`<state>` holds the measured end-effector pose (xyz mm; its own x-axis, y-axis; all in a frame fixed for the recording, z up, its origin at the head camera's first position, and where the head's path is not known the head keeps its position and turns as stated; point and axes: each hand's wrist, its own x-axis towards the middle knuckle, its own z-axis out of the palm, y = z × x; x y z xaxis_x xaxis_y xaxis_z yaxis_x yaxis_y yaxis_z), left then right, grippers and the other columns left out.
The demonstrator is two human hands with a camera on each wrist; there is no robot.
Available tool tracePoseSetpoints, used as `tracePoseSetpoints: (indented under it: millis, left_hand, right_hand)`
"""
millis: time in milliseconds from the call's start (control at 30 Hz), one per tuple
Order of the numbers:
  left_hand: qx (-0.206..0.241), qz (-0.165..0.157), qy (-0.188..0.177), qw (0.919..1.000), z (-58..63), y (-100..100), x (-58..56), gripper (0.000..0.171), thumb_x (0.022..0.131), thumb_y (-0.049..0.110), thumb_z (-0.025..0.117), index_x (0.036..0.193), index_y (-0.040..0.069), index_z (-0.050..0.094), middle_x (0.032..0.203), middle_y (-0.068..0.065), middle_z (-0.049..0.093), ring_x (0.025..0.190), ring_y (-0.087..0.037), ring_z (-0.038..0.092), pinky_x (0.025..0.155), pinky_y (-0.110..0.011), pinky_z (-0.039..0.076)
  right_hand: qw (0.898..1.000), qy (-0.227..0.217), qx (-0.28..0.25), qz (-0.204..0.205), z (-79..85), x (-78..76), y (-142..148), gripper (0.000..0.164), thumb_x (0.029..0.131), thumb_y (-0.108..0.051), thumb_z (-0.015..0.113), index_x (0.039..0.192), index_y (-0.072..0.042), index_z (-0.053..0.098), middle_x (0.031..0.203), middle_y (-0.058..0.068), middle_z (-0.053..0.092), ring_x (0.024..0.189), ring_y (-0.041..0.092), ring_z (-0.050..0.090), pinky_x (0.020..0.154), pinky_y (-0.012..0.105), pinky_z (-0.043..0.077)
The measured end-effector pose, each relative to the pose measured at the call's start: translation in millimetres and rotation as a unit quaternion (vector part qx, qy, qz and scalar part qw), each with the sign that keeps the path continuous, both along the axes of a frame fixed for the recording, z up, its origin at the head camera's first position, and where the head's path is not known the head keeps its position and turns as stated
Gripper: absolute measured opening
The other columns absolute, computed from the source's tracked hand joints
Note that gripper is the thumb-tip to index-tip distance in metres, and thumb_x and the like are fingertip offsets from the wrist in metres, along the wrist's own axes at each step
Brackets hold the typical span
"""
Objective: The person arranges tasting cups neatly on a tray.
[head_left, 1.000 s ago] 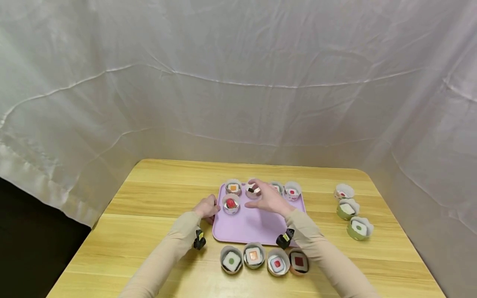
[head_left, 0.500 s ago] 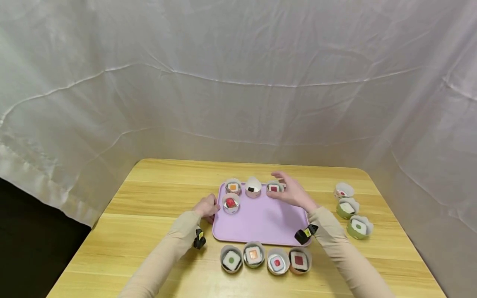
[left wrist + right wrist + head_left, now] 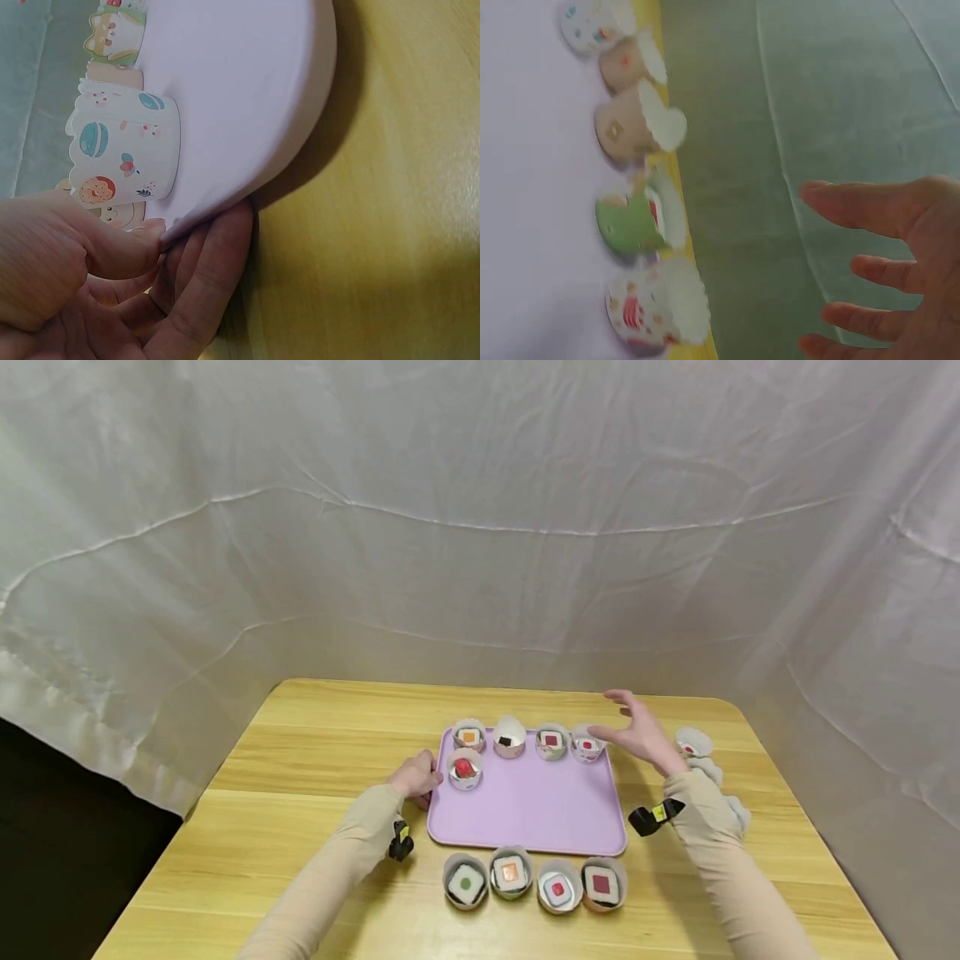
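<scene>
A purple tray (image 3: 525,814) lies on the wooden table. Its left edge is pinched by my left hand (image 3: 416,777), the thumb over the rim and the fingers beneath, as the left wrist view shows. On the tray stand paper cups with small toy sushi or cake pieces: one with an orange square (image 3: 469,737), one with a black piece (image 3: 509,739), one with a dark red square (image 3: 551,742), one with a pink-red centre (image 3: 587,745), and in front a cup with a red piece (image 3: 464,771). My right hand (image 3: 641,735), fingers spread and holding nothing, hovers by the tray's right back corner.
Before the tray stand cups with a green-dotted piece (image 3: 466,883), an orange-topped piece (image 3: 511,874), a red-centred piece (image 3: 558,888) and a dark red square piece (image 3: 602,885). Several cups (image 3: 693,742) stand at the right, partly behind my right arm. A pale curtain (image 3: 480,568) surrounds the table.
My right hand has moved rightward from above the tray to beyond its right back corner, uncovering the back row of cups. My left hand has stayed at the tray's left edge.
</scene>
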<state>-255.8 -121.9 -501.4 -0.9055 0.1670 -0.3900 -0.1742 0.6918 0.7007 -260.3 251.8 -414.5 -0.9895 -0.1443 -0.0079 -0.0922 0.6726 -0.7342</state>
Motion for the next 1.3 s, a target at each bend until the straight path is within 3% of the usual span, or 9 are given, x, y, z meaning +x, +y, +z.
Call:
tracePoseSetpoints:
  millis: [233, 567, 1000, 1300]
  left_hand:
    - [0.003, -0.002, 0.002, 1.0, 0.5, 0, 1.0, 0.007, 0.1, 0.004, 0.052, 0.101, -0.002, 0.05, 0.086, -0.017, 0.059, 0.061, -0.023, 0.067, 0.052, -0.031, 0.062]
    - [-0.006, -0.002, 0.001, 1.0, 2.0, 0, 2.3, 0.007, 0.101, 0.005, 0.052, 0.102, -0.001, 0.05, 0.086, -0.016, 0.058, 0.061, -0.022, 0.066, 0.053, -0.031, 0.062]
    - [-0.005, 0.001, 0.001, 1.0, 5.5, 2, 3.9, 0.006, 0.101, 0.005, 0.051, 0.1, -0.001, 0.049, 0.085, -0.015, 0.056, 0.061, -0.022, 0.065, 0.053, -0.031, 0.062]
    - [-0.004, 0.001, -0.004, 1.0, 5.3, 1, 4.5, 0.007, 0.102, 0.006, 0.051, 0.101, -0.001, 0.048, 0.087, -0.016, 0.057, 0.061, -0.022, 0.065, 0.054, -0.031, 0.062]
  right_hand:
    - [0.999, 0.001, 0.014, -0.036, -1.9, -4.6, 32, 0.077, 0.091, -0.029, 0.073, 0.15, 0.002, 0.034, 0.155, 0.036, 0.031, 0.14, 0.056, 0.031, 0.112, 0.069, 0.036]
    - [0.994, 0.035, 0.095, -0.044, -11.5, -11.6, 72, 0.068, 0.09, -0.023, 0.072, 0.142, 0.008, 0.041, 0.149, 0.04, 0.036, 0.136, 0.059, 0.035, 0.113, 0.071, 0.033]
    - [0.985, 0.015, 0.174, 0.001, -28.7, -27.5, 111, 0.055, 0.084, -0.015, 0.071, 0.133, 0.005, 0.055, 0.142, 0.042, 0.042, 0.13, 0.062, 0.037, 0.107, 0.076, 0.032]
    - [0.977, 0.01, 0.209, 0.031, -41.0, -25.3, 123, 0.047, 0.084, -0.012, 0.071, 0.125, 0.007, 0.059, 0.137, 0.047, 0.041, 0.125, 0.066, 0.038, 0.1, 0.081, 0.034]
